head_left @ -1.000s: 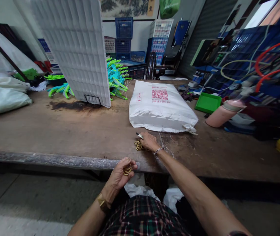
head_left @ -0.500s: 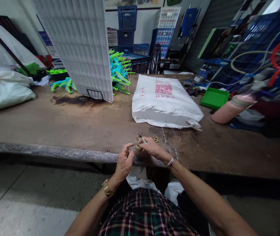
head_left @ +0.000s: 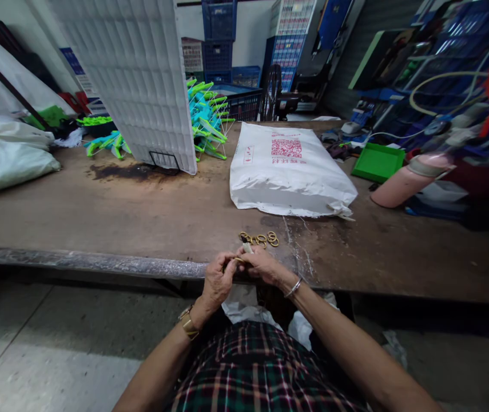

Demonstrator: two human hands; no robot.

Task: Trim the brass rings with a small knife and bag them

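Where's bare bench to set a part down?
Bare table: wide strip left of the gold rings, in front of the upright white panel; also front right, between pink bottle and front edge. Crowded: behind the panel, with green-and-blue pieces; far right, around the green tray.

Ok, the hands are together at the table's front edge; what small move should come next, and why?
I'd probably settle the ring in the left hand before bringing the small pale tool to it. The ring appears to sit between both hands' fingertips, while the right hand also holds that tool, its dark tip pointing toward the loose rings beyond.
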